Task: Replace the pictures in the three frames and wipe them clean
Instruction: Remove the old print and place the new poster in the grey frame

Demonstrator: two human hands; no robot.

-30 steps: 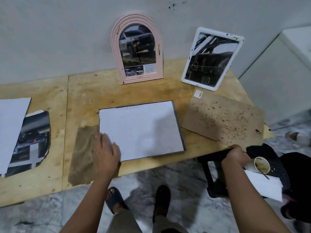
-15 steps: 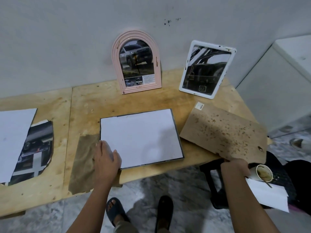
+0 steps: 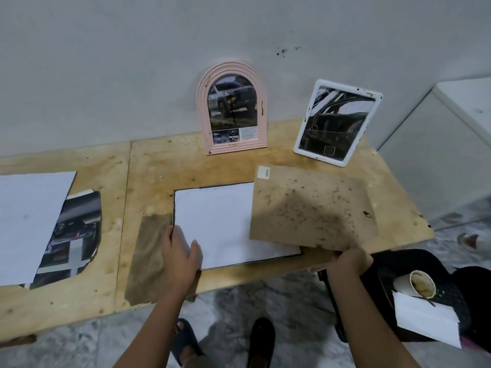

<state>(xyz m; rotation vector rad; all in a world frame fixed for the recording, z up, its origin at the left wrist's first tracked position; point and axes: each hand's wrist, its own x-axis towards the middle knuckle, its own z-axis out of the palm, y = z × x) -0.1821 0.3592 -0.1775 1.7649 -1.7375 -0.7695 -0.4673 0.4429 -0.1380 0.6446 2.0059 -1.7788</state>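
Note:
A dark-edged picture frame (image 3: 174, 205) lies face down on the wooden table (image 3: 148, 166) with a white sheet (image 3: 215, 221) in it. My left hand (image 3: 180, 251) rests on its near left corner, thumb on the sheet. My right hand (image 3: 348, 261) grips the near edge of a stained brown backing board (image 3: 310, 208), held over the frame's right part. A pink arched frame (image 3: 231, 110) and a white frame (image 3: 337, 120), both with car pictures, lean on the wall.
At the left lie a white sheet (image 3: 29, 221) and a cut car picture (image 3: 74, 235). A brown cloth (image 3: 148, 258) lies beside the frame. A black stool (image 3: 414, 282) at the right holds a paper cup (image 3: 417, 285) and white paper (image 3: 427, 322). My feet stand below the table edge.
My right hand took hold of the backing board and moved it left, over the right part of the frame. My left hand stayed on the frame's corner.

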